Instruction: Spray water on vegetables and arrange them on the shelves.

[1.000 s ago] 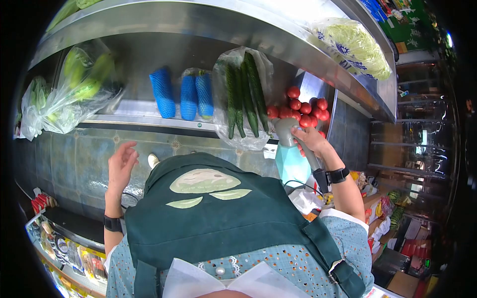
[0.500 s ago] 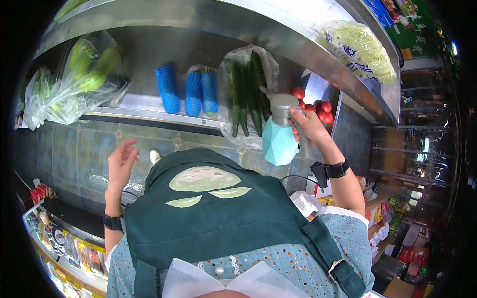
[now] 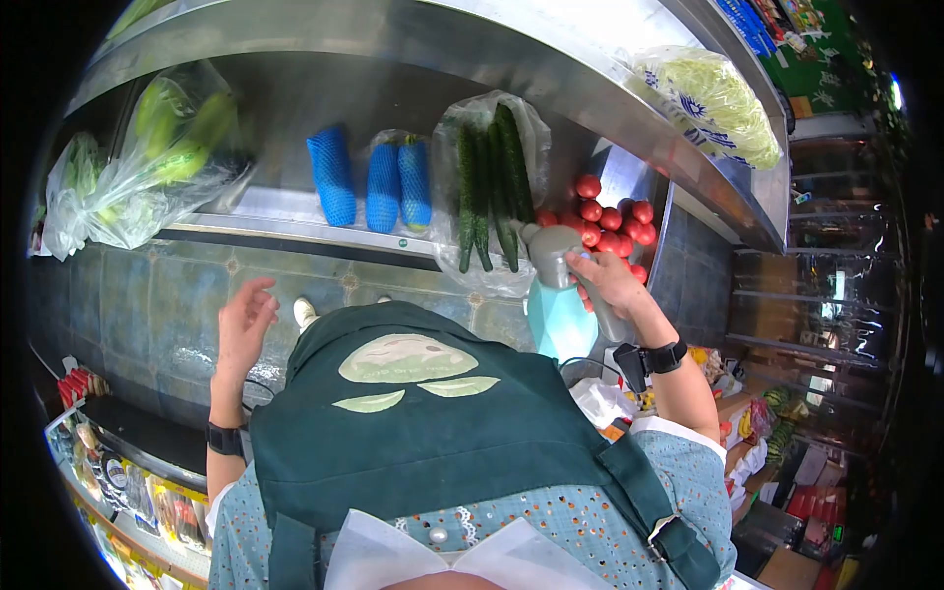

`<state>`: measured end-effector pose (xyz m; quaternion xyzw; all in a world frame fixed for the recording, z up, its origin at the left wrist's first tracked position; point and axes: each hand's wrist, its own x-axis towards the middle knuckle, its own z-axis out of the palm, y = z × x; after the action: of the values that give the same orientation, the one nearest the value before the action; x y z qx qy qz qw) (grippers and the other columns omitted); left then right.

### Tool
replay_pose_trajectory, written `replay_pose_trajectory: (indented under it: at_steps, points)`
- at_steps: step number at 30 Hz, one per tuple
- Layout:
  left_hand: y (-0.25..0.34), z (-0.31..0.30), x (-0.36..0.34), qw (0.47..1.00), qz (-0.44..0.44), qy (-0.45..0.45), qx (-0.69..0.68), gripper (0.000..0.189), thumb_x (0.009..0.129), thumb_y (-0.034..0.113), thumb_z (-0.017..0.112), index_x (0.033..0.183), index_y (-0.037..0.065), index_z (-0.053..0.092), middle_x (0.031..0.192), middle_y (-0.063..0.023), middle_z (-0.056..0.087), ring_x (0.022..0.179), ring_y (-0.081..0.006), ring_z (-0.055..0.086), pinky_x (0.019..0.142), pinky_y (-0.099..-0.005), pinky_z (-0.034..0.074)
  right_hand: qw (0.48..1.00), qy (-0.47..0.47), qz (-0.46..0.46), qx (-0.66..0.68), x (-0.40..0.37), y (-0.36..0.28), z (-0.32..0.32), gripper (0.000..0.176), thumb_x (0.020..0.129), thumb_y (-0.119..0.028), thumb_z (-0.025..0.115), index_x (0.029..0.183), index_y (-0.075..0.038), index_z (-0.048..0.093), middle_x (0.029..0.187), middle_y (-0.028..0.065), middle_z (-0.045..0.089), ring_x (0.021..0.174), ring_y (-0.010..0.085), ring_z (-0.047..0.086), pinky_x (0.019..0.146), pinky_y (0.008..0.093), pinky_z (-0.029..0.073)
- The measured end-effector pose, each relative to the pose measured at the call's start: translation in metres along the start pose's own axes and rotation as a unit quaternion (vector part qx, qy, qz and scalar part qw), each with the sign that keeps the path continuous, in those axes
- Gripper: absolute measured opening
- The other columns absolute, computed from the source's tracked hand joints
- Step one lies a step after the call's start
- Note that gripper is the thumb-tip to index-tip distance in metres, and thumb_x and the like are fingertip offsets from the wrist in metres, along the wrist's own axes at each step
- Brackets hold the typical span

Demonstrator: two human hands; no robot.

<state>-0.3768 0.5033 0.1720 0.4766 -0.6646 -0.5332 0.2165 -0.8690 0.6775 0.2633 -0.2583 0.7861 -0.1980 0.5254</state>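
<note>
My right hand (image 3: 612,282) is wrapped round the grey handle of a spray bottle (image 3: 560,320) with a faceted turquoise body. The grey nozzle points left, over the lower ends of several cucumbers (image 3: 482,187) lying on a clear plastic bag (image 3: 447,147). Just beyond the bottle is a pile of red tomatoes (image 3: 610,221), partly hidden by its head and my hand. My left hand (image 3: 246,320) hangs over the floor at the left, fingers loosely curled but apart, with nothing in it.
Several vegetables in blue foam nets (image 3: 383,187) lie on the metal shelf (image 3: 275,192). Bagged green vegetables (image 3: 157,167) stand at its left end. A wrapped pale-green bundle (image 3: 713,103) rests on the upper ledge. Behind me at lower left is a packaged-goods display (image 3: 138,492).
My right hand has brought the spray bottle down toward my body, uncovering more tomatoes. The nozzle has dropped to the cucumbers' lower ends. My left hand has barely moved.
</note>
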Motion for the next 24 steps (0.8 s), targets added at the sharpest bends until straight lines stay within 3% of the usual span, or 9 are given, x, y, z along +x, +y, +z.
replay_pose_trajectory:
  at_steps: [5, 13, 24]
  points:
    - [0.006, 0.006, 0.004, 1.0, -0.002, -0.008, 0.014, 0.028, 0.092, 0.008, 0.058, 0.119, 0.001, 0.058, 0.082, -0.0029, 0.061, 0.07, -0.0081, 0.057, 0.062, -0.0213, 0.044, 0.986, 0.11, -0.053, 0.109, -0.004, -0.013, -0.005, 0.042, 0.095, -0.039, 0.055, 0.083, 0.0, 0.056, 0.059, 0.0049, 0.052, 0.044, 0.0147, 0.05, 0.043, 0.0287, 0.041]
    - [0.011, 0.008, -0.002, 1.0, 0.008, 0.005, 0.005, 0.027, 0.092, 0.008, 0.058, 0.118, 0.001, 0.058, 0.081, -0.0029, 0.061, 0.07, -0.0084, 0.057, 0.061, -0.0217, 0.044, 0.982, 0.107, -0.062, 0.145, 0.004, -0.029, -0.007, 0.044, 0.095, -0.041, 0.055, 0.083, 0.001, 0.055, 0.06, 0.0054, 0.052, 0.046, 0.0155, 0.051, 0.044, 0.0297, 0.043]
    - [0.0, 0.011, -0.01, 0.999, -0.033, -0.015, 0.022, 0.029, 0.092, 0.01, 0.059, 0.119, 0.001, 0.058, 0.082, -0.0029, 0.061, 0.071, -0.0093, 0.058, 0.062, -0.0231, 0.045, 0.977, 0.089, 0.003, 0.192, -0.018, 0.018, 0.024, 0.045, 0.094, -0.042, 0.055, 0.085, 0.002, 0.056, 0.059, 0.0055, 0.054, 0.045, 0.0166, 0.052, 0.044, 0.0297, 0.044]
